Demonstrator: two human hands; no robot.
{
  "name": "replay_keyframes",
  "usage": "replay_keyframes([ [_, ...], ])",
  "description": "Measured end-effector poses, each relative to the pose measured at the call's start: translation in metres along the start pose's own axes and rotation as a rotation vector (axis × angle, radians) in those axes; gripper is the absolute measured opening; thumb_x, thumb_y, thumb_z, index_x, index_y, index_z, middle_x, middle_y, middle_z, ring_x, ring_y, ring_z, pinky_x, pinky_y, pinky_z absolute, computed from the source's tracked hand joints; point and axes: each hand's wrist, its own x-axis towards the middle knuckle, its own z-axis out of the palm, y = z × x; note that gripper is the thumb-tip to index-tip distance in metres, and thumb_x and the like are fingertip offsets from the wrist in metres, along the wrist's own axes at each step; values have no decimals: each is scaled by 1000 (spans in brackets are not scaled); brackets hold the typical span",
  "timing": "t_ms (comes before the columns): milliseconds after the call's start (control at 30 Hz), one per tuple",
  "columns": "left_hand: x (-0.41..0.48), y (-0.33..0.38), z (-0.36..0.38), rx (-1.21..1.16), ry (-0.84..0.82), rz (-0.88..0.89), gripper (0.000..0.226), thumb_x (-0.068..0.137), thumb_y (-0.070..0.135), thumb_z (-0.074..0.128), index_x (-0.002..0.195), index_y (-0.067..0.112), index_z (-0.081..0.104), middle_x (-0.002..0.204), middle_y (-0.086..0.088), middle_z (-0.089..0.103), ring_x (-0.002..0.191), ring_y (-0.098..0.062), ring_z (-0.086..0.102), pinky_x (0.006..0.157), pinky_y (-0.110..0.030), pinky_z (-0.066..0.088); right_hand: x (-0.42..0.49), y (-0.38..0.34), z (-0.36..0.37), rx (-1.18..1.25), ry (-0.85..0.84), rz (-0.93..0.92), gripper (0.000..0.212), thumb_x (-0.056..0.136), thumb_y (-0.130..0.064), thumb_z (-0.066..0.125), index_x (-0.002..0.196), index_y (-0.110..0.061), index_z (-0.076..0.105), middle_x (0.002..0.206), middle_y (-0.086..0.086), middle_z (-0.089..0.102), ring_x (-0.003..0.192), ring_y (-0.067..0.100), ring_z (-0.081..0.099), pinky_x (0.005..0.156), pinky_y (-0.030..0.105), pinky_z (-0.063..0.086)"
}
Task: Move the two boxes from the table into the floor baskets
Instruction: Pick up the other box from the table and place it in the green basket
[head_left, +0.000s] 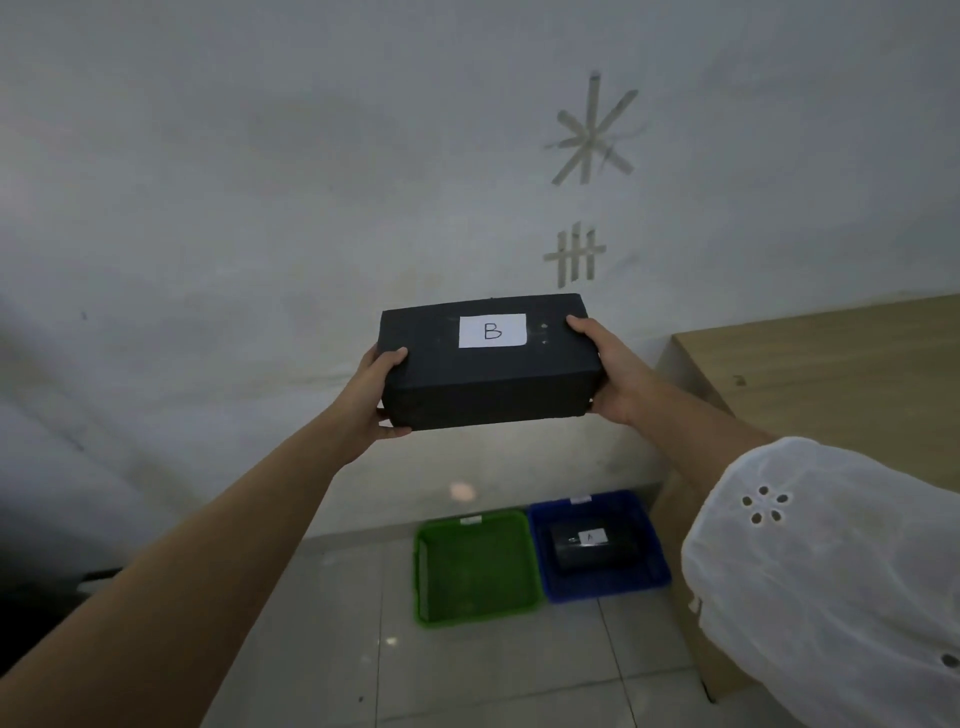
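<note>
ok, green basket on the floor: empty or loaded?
Empty. The green basket shows only its bare bottom, while box B is held in the air by both hands.

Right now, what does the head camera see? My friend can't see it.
Two hands, left hand and right hand, hold black box B above a green basket and a blue basket containing box A.

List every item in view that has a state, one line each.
box B: lifted, held at both ends, clear of the table.
left hand: closed on box B's left end.
right hand: closed on box B's right end.
box A: lying in the blue basket.
blue basket: on the floor, holding box A.
green basket: on the floor, empty.
</note>
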Motion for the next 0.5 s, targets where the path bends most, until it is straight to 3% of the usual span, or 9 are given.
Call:
replay_keyframes([
  [100, 13, -25, -17, -53, -2, -17, 46, 89, 37, 50, 133, 38, 36, 122, -1, 47, 106, -29, 53, 70, -44, 54, 17, 16, 15, -38, 5, 12, 32, 75, -48, 66, 99, -26, 63, 105, 3, 69, 100, 23, 62, 74, 38, 53],
  [267, 49, -84, -33, -143, 62, -75, 50, 89, 26, 55, 136, 34, 38, 131, -4, 49, 117, -29, 50, 94, -57, 45, 66, 69, 25, -57, -15, 44, 22, 82, -45, 60, 92, -27, 66, 75, -6, 76, 83, 16, 67, 63, 31, 50],
  [500, 129, -177, -43, -128, 79, -157, 51, 88, 21, 58, 135, 33, 40, 129, -5, 51, 117, -28, 51, 84, -49, 51, 159, 174, 5, -77, 16, 159, 23, 84, -50, 56, 93, -31, 65, 80, -8, 76, 91, 16, 64, 70, 36, 51],
])
